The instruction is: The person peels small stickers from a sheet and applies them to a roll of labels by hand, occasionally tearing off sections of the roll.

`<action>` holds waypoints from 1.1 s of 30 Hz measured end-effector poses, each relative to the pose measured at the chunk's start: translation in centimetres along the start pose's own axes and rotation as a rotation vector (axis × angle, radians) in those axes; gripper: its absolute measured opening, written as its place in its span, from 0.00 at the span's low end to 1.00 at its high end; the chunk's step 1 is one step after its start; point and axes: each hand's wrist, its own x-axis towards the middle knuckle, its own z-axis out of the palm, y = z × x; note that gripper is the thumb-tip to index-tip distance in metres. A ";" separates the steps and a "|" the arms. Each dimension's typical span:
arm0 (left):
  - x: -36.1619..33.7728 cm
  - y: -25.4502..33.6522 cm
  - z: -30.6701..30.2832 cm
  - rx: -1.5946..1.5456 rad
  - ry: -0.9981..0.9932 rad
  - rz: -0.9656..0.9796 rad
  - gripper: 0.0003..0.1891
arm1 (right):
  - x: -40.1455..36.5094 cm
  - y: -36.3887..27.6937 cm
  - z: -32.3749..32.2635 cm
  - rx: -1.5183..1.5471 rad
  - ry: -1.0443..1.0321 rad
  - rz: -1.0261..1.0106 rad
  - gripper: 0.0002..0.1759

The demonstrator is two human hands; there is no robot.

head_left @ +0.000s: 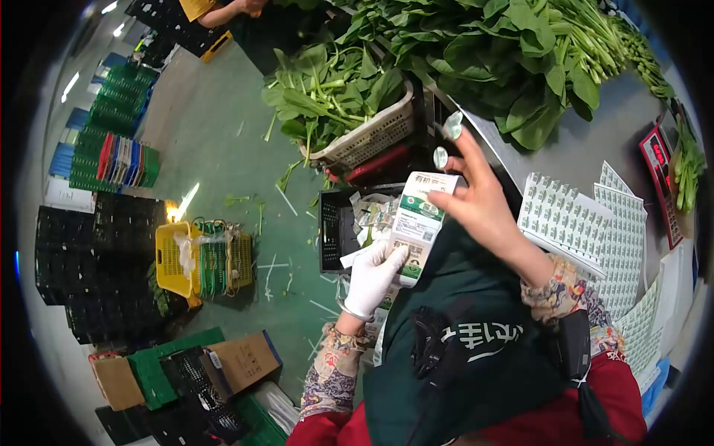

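My left hand point(372, 281), in a white glove, is closed on a strip of printed labels point(416, 224), with its thumb on the lower part of the strip. My bare right hand point(483, 201) is beside the upper end, its thumb over the strip and its other fingers spread apart. A small round sticker point(440, 157) clings to one of its fingertips and a second sticker point(454, 125) to another. Below the strip stands a black crate point(327, 232) with white and green printed packaging inside.
Leafy greens point(513, 67) are heaped on the metal table point(617, 111), near sticker sheets point(617, 238) and a red scale point(660, 175). A basket point(372, 141) holds more greens. A yellow crate point(169, 260) and cardboard boxes point(245, 360) stand leftward. Another person's arm point(230, 11) shows at the top.
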 end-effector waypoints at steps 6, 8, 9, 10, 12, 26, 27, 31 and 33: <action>0.9 -1.1 -0.4 -0.036 0.213 0.120 0.13 | -2.4 -0.7 1.6 -0.079 -0.382 0.186 0.44; 1.4 -1.2 -0.6 0.107 0.248 0.184 0.12 | -3.5 0.1 2.6 -0.163 -0.484 0.188 0.45; 1.2 -0.9 -0.2 0.110 0.267 0.204 0.11 | -3.5 -0.2 2.8 -0.211 -0.490 0.185 0.46; 0.8 0.0 0.6 0.115 0.284 0.224 0.09 | -3.5 -0.3 2.8 -0.258 -0.494 0.181 0.46; -0.1 2.2 2.2 -0.043 0.293 0.111 0.08 | -3.5 -0.1 2.7 -0.402 -0.460 0.067 0.47; 0.6 -1.6 -1.9 0.067 0.258 0.124 0.10 | -3.0 1.3 2.4 -0.106 -0.324 0.347 0.46; 0.7 -1.5 -1.6 0.076 0.265 0.144 0.10 | -3.4 1.6 2.7 -0.110 -0.401 0.378 0.46; 0.1 0.3 0.1 0.083 0.239 0.201 0.08 | -2.9 1.3 2.6 -0.325 -0.498 0.329 0.48; -0.1 -0.1 0.4 0.125 0.237 0.190 0.07 | -2.8 1.5 1.9 -0.581 -0.513 0.201 0.47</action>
